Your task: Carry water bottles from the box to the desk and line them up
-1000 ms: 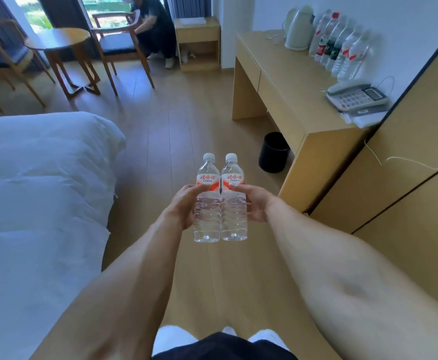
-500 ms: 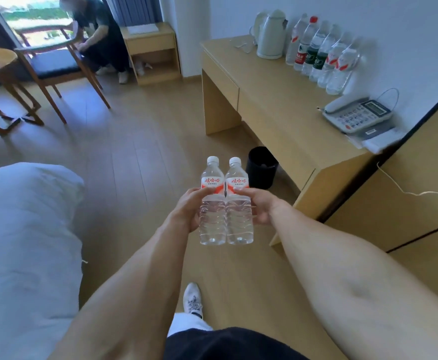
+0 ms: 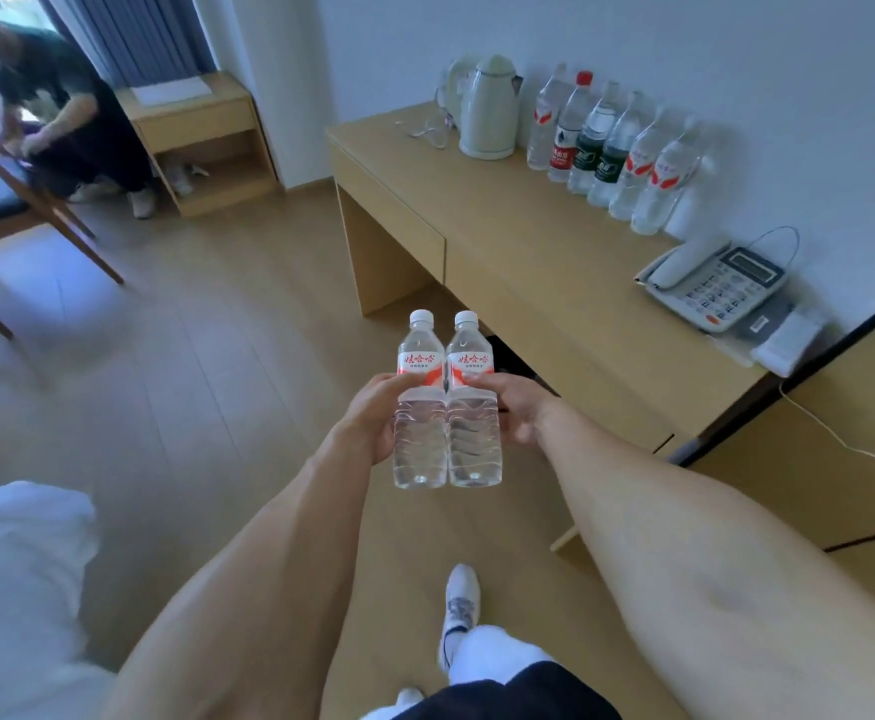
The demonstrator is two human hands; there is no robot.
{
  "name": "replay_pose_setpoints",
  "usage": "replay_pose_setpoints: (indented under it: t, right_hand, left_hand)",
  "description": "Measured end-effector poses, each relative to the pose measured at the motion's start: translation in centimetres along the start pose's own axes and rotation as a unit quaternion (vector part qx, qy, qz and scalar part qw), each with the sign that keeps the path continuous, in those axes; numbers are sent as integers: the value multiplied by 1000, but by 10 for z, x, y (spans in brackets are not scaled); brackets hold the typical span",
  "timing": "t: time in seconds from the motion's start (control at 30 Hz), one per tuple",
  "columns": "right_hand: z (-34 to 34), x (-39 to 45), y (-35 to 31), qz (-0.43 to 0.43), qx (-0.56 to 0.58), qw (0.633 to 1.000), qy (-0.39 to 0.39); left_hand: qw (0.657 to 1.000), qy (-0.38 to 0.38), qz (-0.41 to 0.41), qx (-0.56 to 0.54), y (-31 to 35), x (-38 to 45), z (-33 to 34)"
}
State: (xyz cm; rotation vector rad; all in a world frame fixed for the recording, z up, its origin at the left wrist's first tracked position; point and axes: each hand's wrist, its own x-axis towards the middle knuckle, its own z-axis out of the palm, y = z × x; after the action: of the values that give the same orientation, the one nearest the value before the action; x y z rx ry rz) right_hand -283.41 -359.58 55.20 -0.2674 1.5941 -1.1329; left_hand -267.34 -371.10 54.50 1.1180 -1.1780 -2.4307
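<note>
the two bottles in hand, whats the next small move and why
Probably carry them toward the desk: the left hand and right hand each grip a bottle above the floor, and the row has bare desktop before the phone.

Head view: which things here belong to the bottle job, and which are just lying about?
Belong to the job:
left hand gripping left bottle
right hand gripping right bottle
row of six bottles against the wall
desk

Just lying about:
kettle
telephone
bin under the desk
bed
chair
</note>
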Motion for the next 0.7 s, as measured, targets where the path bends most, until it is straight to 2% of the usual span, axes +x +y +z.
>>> replay_pose_setpoints:
  t: [0.23, 0.5, 0.7]
  right_hand:
    - [-4, 92, -69, -10, 28, 1000, -3]
    - [-14, 209, -186, -33, 47, 998, -29]
    - [-44, 269, -247, -40, 38, 998, 11]
  left_hand:
    - [1000, 4, 6, 30, 79, 92, -11]
    - [999, 19, 30, 33, 192, 210, -9]
    - [999, 17, 23, 23, 246, 282, 15]
